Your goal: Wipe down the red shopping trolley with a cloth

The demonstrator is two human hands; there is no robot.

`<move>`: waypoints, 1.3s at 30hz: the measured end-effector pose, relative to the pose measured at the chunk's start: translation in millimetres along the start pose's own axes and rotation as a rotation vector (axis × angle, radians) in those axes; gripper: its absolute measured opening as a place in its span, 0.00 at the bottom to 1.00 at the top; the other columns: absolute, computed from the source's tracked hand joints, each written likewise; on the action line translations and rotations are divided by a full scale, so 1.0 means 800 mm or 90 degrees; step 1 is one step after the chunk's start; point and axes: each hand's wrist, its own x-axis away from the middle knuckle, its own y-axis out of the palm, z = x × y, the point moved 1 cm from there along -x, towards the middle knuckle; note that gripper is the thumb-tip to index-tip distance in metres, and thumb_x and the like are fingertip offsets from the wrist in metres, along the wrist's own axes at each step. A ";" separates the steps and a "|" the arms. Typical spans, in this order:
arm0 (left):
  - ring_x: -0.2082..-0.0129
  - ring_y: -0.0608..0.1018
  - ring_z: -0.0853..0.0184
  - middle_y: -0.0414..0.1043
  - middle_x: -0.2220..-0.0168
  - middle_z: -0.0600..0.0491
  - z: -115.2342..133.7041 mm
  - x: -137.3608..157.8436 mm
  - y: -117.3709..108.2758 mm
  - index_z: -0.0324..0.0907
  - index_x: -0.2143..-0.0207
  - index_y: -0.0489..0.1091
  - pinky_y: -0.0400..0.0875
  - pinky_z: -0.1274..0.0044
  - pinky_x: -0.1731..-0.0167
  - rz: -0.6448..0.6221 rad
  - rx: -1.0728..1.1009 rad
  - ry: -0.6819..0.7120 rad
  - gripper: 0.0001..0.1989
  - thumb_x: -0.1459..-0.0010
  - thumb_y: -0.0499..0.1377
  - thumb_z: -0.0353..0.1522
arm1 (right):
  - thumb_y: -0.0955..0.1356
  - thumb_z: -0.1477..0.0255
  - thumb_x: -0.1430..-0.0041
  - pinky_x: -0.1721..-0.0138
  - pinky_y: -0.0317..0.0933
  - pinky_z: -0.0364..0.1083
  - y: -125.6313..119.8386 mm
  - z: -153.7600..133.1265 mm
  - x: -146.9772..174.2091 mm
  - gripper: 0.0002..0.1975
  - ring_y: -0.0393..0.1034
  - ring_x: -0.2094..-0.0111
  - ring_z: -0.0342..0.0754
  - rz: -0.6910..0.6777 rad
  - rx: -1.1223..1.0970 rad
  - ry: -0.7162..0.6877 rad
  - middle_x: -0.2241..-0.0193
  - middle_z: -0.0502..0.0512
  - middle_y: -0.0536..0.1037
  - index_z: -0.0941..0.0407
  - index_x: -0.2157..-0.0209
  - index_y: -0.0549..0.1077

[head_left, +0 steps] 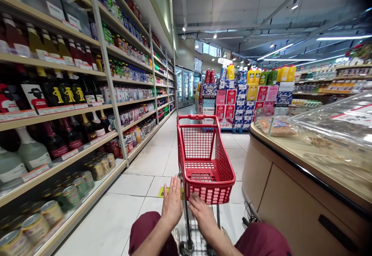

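Directly before me stands a red plastic shopping cart (200, 188) on metal legs with wheels. Its handle bar is at the far end, and the slatted floor of its basket shows. My left hand (172, 201) is raised just left of the basket, fingers stretched out and nothing in them. Close to the basket's near wall is my right hand (202, 211), its fingers extended and slightly blurred. Whether its fingertips touch the red wall I cannot tell. Both hands are in front of my bent knees in maroon trousers.
Shelves of bottles and cans (72, 186) line the left side. On the right stands a curved wooden counter (270, 170) with clear covers, cables at its foot. Stacked drink boxes (226, 104) rise beyond the cart. A yellow floor sticker (161, 192) lies on the white tiles.
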 end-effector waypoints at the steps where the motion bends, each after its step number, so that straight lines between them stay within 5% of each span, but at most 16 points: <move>1: 0.39 0.43 0.63 0.44 0.39 0.46 -0.003 0.000 0.001 0.34 0.41 0.44 0.41 0.61 0.43 -0.005 -0.002 -0.003 0.38 0.59 0.45 0.20 | 0.57 0.82 0.44 0.52 0.63 0.44 -0.002 0.003 0.005 0.18 0.64 0.51 0.44 -0.009 -0.004 0.003 0.59 0.51 0.75 0.52 0.57 0.71; 9: 0.39 0.42 0.64 0.42 0.39 0.46 0.026 -0.021 -0.007 0.34 0.40 0.41 0.42 0.62 0.43 0.008 0.039 0.030 0.39 0.58 0.45 0.19 | 0.56 0.85 0.45 0.47 0.57 0.52 -0.061 0.030 -0.020 0.26 0.51 0.43 0.48 0.073 0.016 0.027 0.49 0.55 0.66 0.54 0.46 0.60; 13: 0.39 0.41 0.64 0.42 0.38 0.46 0.044 -0.029 -0.012 0.35 0.40 0.40 0.43 0.61 0.43 0.021 0.040 0.069 0.40 0.59 0.45 0.18 | 0.56 0.85 0.46 0.49 0.60 0.48 -0.065 0.039 -0.008 0.27 0.54 0.44 0.45 0.044 0.041 -0.017 0.52 0.52 0.70 0.53 0.46 0.60; 18: 0.39 0.42 0.64 0.41 0.38 0.48 0.050 -0.039 -0.006 0.36 0.40 0.42 0.41 0.63 0.42 -0.038 0.028 0.106 0.37 0.56 0.45 0.21 | 0.56 0.85 0.47 0.48 0.57 0.51 -0.066 0.059 -0.039 0.26 0.57 0.45 0.47 0.057 0.052 0.111 0.49 0.55 0.67 0.53 0.48 0.63; 23: 0.39 0.43 0.64 0.43 0.38 0.49 0.048 -0.044 0.002 0.36 0.41 0.45 0.42 0.62 0.42 -0.098 0.005 0.109 0.35 0.55 0.45 0.22 | 0.58 0.86 0.51 0.51 0.60 0.49 -0.046 0.064 -0.065 0.27 0.64 0.51 0.47 -0.041 0.074 0.194 0.53 0.56 0.71 0.54 0.50 0.65; 27: 0.39 0.44 0.65 0.43 0.38 0.49 0.045 -0.045 0.000 0.36 0.41 0.45 0.42 0.62 0.42 -0.088 -0.006 0.127 0.35 0.55 0.45 0.22 | 0.58 0.85 0.47 0.50 0.58 0.53 -0.066 0.096 -0.043 0.24 0.63 0.50 0.48 -0.033 0.103 0.163 0.53 0.52 0.71 0.50 0.53 0.68; 31: 0.39 0.44 0.64 0.43 0.38 0.49 0.051 -0.043 0.003 0.36 0.41 0.46 0.43 0.62 0.42 -0.077 0.006 0.104 0.34 0.54 0.44 0.22 | 0.56 0.83 0.45 0.51 0.58 0.56 -0.095 0.129 -0.011 0.22 0.61 0.48 0.50 0.032 0.175 0.221 0.51 0.56 0.69 0.52 0.52 0.68; 39: 0.39 0.45 0.64 0.42 0.38 0.50 0.052 -0.042 0.010 0.38 0.41 0.46 0.43 0.61 0.43 -0.067 0.016 0.089 0.35 0.55 0.45 0.22 | 0.59 0.86 0.52 0.52 0.60 0.51 -0.056 0.069 -0.060 0.26 0.66 0.53 0.48 -0.059 0.074 0.217 0.55 0.57 0.73 0.55 0.52 0.67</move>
